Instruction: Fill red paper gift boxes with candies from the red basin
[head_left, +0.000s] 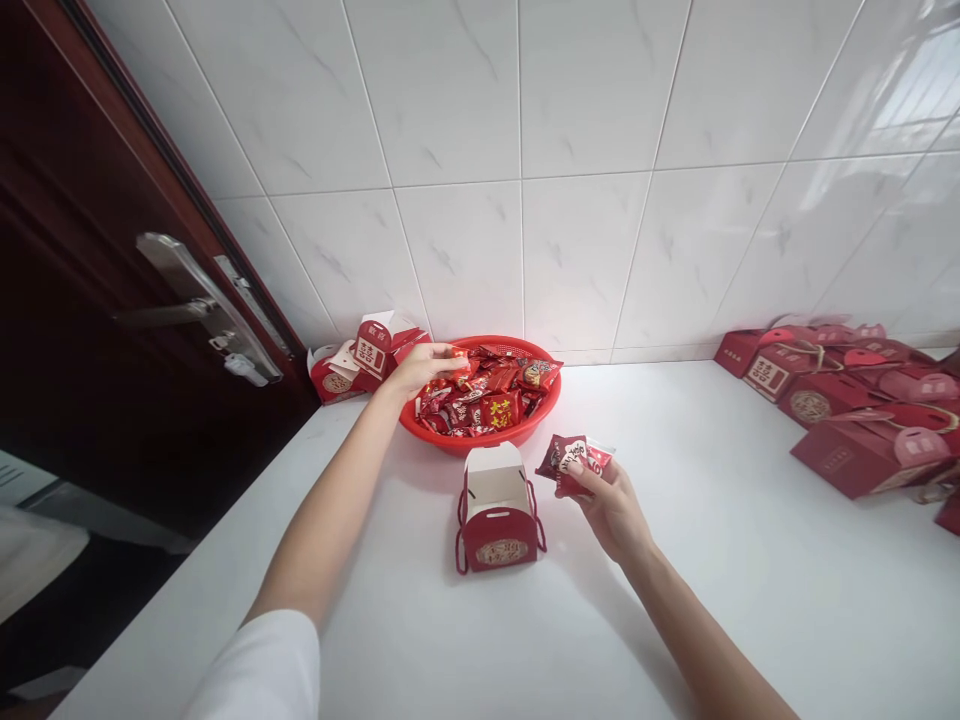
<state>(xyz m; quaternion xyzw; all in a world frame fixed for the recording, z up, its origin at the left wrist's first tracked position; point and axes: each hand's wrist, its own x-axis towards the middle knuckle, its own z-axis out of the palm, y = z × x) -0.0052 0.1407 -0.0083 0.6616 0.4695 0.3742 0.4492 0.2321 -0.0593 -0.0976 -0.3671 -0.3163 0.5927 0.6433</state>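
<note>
Left hand [427, 372] is pinching a small packet [460, 362] over the basket [429, 431], which is sitting near the desk's [405, 620] back edge, likely for easy reach. Right hand [609, 500] is gripping bunched snacks [574, 458] beside the box, seemingly so one grasp is covering several. Box [501, 552] is standing open before the basket, cords [458, 545] hanging outside, probably keeping its mouth clear. Closed boxes [834, 460] are crowding toward the desk's back right corner.

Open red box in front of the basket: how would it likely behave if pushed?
The open red box looks folded from thin card, so probably light and easily dented. Its boxy shape suggests sliding rather than rolling. The bent side cords seem floppy.
</note>
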